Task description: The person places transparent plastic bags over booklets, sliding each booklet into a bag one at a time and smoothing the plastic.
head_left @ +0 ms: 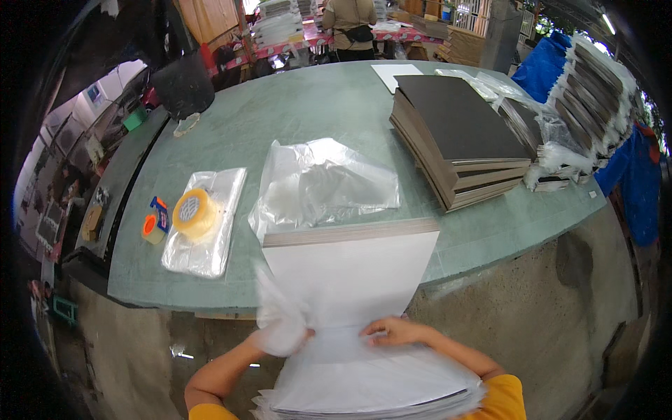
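A stack of white-faced boards (343,276) with grey edges leans on the table's near edge, its lower part inside a clear plastic bag (343,367). My right hand (395,330) lies on the right side of the bag's mouth, fingers curled and pinching the plastic. At the left side of the stack, my left hand (308,334) is mostly covered by blurred, billowing plastic, so its fingers are hidden. Just beyond the stack, a loose crumpled clear bag (325,182) rests on the table.
On the green table (210,126), a tape roll (194,213) sits on folded plastic bags (222,245), beside an orange-and-blue tape dispenser (154,222). Dark-topped boards (462,119) are piled at right, near plastic-wrapped stacks (591,98). A person (350,24) stands at a far table.
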`<state>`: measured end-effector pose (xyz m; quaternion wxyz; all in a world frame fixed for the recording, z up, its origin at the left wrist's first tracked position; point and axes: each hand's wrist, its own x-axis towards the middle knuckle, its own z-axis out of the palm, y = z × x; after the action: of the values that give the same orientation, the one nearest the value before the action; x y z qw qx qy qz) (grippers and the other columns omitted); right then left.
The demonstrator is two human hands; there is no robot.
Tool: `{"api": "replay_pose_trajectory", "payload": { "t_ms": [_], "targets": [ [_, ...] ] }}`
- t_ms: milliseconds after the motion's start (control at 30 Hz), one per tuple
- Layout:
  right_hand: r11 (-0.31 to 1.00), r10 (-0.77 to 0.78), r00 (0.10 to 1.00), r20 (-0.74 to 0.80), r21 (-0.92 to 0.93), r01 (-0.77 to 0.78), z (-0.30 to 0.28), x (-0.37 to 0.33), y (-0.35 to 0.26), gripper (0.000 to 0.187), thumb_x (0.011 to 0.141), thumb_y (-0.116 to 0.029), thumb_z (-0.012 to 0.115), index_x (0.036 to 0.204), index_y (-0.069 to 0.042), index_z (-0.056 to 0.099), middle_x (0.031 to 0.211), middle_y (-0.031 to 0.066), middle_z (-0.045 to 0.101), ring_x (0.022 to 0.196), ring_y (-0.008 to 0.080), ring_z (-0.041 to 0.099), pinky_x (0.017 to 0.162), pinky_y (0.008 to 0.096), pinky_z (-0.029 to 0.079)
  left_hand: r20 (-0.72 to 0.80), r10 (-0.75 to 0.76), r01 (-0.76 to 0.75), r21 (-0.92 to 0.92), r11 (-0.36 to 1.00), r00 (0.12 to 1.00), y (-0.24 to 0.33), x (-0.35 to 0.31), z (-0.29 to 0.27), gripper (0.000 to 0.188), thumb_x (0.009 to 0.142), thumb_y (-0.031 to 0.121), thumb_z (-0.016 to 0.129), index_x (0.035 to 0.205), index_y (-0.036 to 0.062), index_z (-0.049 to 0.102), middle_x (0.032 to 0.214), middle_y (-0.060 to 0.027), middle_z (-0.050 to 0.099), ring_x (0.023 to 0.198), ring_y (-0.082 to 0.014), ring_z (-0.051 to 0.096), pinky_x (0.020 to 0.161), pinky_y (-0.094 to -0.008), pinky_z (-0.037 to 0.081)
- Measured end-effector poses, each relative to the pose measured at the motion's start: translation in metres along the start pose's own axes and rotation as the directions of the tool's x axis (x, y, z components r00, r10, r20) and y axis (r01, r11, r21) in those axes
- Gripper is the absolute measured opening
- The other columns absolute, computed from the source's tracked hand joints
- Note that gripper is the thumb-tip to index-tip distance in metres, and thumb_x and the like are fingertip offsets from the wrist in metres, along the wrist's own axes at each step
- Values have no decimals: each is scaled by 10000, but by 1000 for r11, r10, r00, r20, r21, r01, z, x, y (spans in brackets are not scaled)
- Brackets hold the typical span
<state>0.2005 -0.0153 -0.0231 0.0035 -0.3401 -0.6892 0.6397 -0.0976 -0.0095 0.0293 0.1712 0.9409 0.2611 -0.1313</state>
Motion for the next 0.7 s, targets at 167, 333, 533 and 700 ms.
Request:
{"api": "replay_pose_trajectory", "payload": {
  "t_ms": [167,333,533,700],
  "targets": [
    [516,-466,671,-577,438,736,-22,-13,-106,501,741,-172,642,1170,-22,430,1101,103,521,1037,165,482,875,296,379,-226,-306,93,-644,759,925,21,31,-94,298,865,255,443,941,-21,529,904,-118,556,890,-174,509,753,-307,423],
    [854,-296,898,-324,331,401,-19,-19,-104,449,697,-131,686,1081,-4,491,1011,77,555,902,124,522,782,263,416,-450,-583,-210,-876,434,677,9,45,-118,377,878,329,415,886,-19,559,808,-58,569,759,-122,503,692,-259,406],
    [763,-119,794,-597,457,457,-24,-26,-112,168,786,-111,591,905,8,585,793,13,599,704,56,528,642,192,423,-306,-672,-162,-949,269,675,12,46,-113,353,874,326,430,903,-9,534,809,-45,554,738,-111,509,677,-239,405],
    [778,-130,756,-641,407,479,-37,-43,-112,134,777,-107,589,839,11,605,740,19,597,683,47,525,603,187,418,-793,-475,18,-507,862,383,27,23,-128,209,784,174,573,919,20,532,787,-64,565,711,-126,535,646,-242,420]
  ]
}}
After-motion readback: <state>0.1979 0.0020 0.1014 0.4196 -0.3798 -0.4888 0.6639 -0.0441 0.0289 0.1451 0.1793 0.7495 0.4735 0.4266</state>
